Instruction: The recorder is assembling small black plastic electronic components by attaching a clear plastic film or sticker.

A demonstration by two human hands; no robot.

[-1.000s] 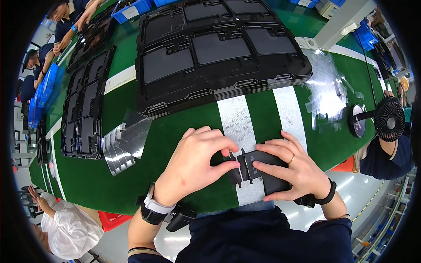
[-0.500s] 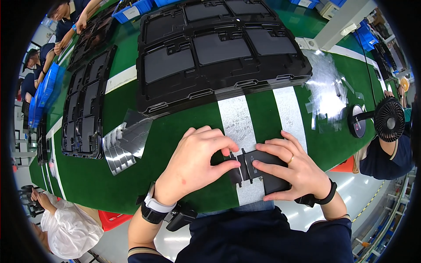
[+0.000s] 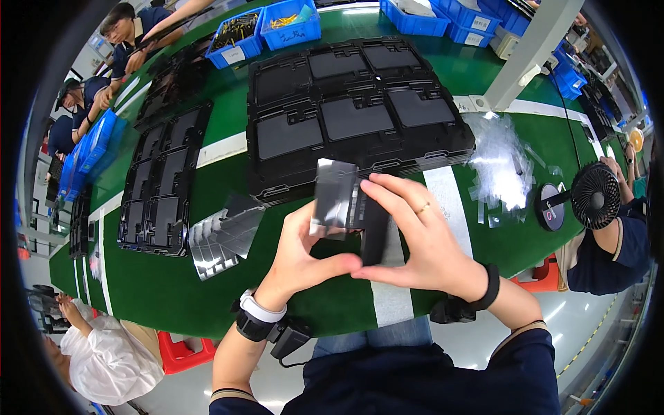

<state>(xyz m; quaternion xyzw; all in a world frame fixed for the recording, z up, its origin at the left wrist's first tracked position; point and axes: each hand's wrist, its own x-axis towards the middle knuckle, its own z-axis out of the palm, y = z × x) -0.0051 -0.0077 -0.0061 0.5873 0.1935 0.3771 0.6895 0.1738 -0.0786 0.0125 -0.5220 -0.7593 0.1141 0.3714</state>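
Above the near edge of the table I hold up a flat black pack that looks like a battery (image 3: 375,232), tilted on edge. My right hand (image 3: 432,242) grips its right side, fingers along the top and thumb at the bottom. A shiny, silvery film strip (image 3: 335,200) stands at the pack's left side, reflecting light. My left hand (image 3: 301,252) is curled around the film's lower part, its fingers partly hidden behind it. The left thumb reaches the pack's lower corner, close to the right thumb. Whether the film is still stuck to the pack I cannot tell.
Beyond my hands stands a stack of black trays (image 3: 360,117) with flat dark pieces. Left lie grey film sheets (image 3: 225,235) and another black tray (image 3: 158,187). Clear film scraps (image 3: 508,166) and a small fan (image 3: 596,196) are right. Blue bins (image 3: 290,24) line the back; co-workers sit around.
The pack has been lifted off the table and tilted up between both hands. The shiny film strip now shows at its left side. My head view has shifted, showing more of the back.
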